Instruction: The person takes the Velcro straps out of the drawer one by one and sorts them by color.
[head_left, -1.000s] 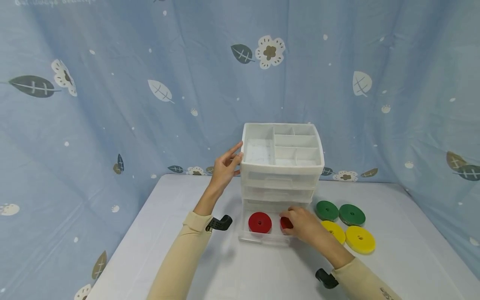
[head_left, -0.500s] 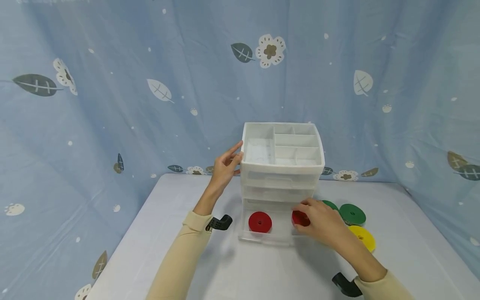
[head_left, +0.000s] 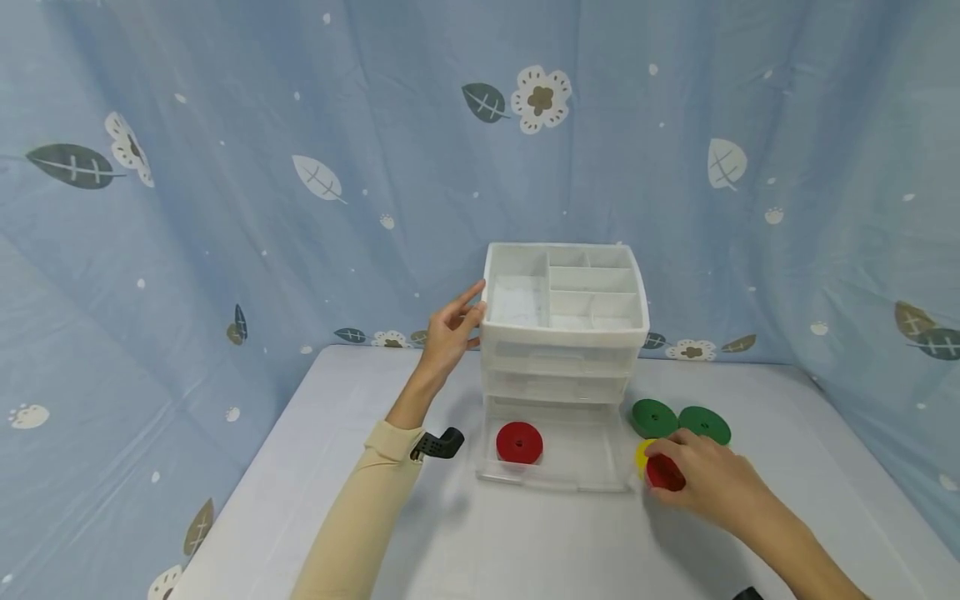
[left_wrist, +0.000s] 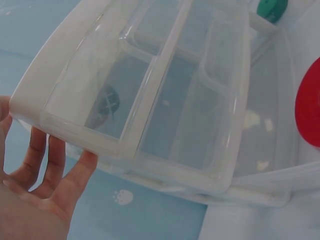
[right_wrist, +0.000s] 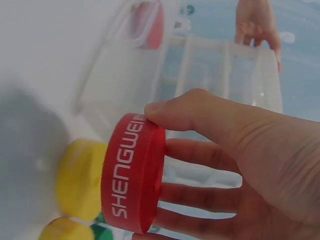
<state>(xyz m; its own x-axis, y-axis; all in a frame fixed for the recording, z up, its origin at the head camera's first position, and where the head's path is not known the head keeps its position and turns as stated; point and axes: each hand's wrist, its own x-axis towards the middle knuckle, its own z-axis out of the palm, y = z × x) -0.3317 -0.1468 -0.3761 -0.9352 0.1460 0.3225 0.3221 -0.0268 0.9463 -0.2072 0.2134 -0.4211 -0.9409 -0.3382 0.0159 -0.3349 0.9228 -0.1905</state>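
Observation:
My right hand (head_left: 712, 479) pinches a red fabric tape roll (head_left: 664, 473) between thumb and fingers, to the right of the small drawer cabinet (head_left: 562, 337). White "SHENGWEI" lettering runs round the held roll in the right wrist view. Below it in the head view a yellow roll (head_left: 642, 457) partly shows. A second red roll (head_left: 528, 455) lies in the left part of the cabinet's pulled-out bottom drawer (head_left: 588, 442). With fingers mostly extended, my left hand (head_left: 447, 340) touches the cabinet's upper left side, its fingertips on the edge in the left wrist view.
Two green rolls (head_left: 654, 419) lie right of the cabinet. Two yellow rolls (right_wrist: 82, 180) are near them, largely hidden by my right hand in the head view. The cabinet has a divided top tray (head_left: 592, 282). A blue patterned curtain (head_left: 405, 150) hangs behind the white table (head_left: 360, 400).
My right hand has lifted the red roll out of the bottom drawer's right part and carried it rightward, over the yellow rolls. My left hand has stayed on the cabinet.

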